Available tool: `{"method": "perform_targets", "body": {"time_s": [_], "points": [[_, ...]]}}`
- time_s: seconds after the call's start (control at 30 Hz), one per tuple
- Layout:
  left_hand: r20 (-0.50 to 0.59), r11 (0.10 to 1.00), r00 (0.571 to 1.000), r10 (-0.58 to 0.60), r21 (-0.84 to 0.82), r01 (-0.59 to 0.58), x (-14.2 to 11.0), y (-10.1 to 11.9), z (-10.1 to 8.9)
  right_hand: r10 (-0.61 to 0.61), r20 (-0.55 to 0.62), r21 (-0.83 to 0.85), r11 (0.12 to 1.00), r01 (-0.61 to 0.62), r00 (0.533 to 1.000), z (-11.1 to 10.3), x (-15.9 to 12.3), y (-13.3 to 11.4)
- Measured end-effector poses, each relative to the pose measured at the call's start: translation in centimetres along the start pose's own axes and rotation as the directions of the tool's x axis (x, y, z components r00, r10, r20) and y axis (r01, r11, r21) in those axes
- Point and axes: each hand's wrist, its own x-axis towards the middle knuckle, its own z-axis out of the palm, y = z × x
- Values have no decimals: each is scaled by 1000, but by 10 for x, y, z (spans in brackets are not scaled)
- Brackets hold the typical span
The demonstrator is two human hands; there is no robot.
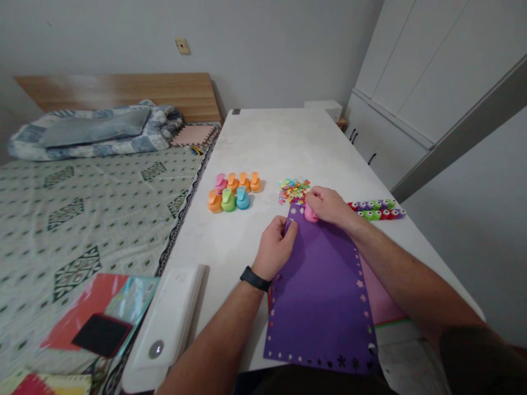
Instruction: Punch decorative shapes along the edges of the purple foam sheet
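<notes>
A purple sheet of paper (325,296) with small shapes punched along its edges lies in front of me. My left hand (276,244) pinches its upper left edge between thumb and fingers. At the sheet's far edge my right hand (328,204) grips a pink craft punch (311,213), partly hidden by the fingers. Just beyond the sheet sits a pile of colourful punched paper shapes (293,190). Several craft punches (228,200) in orange, pink, green and blue stand in two rows to the left.
Small coloured punches (376,210) line the table (267,142) at right, beyond my right forearm. Pink paper (381,291) lies beneath the purple sheet. A white device (168,323) occupies the near left edge. Left of the table, a bed (119,219) holds paper packs and a dark flat object (102,334).
</notes>
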Motion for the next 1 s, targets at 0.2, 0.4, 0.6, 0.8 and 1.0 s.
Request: {"method": "perform_targets", "body": {"time_s": [0.2,0.4,0.6,0.8,1.0], "points": [[-6,998,999,-41,-54,40,-1,4,1,-17,-37,-40,999,15,999,2,0,1],[27,1000,1000,-12,11,12,-2,1,1,14,-63,6,1000,-13,998,5,3,5],[34,994,999,21,108,-25,-1,-1,-1,-14,4,152,988,13,1000,6,3,11],[31,996,1000,3,86,-6,0,0,-2,108,-130,231,970,-76,986,3,14,24],[4,998,1000,-19,66,19,0,2,-3,184,-247,305,947,-104,951,-9,23,37]]}}
